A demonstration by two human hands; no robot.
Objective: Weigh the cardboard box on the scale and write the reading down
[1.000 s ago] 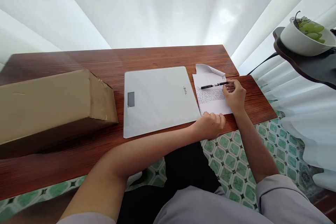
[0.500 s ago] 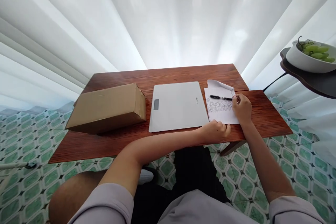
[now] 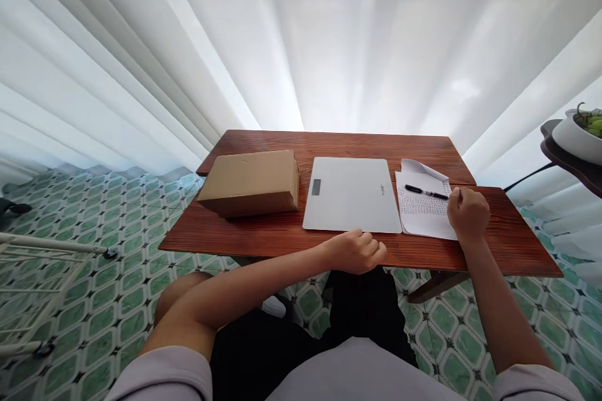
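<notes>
Two hands curled on brown wooden table: right hand, a loose fist, nearer slim black pen, lying crosswise at ten o'clock; left hand closed, empty.

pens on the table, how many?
1. The black pen lies across the top of the written paper sheet, right of the white scale, just ahead of the right hand. The cardboard box could hide more.
</notes>
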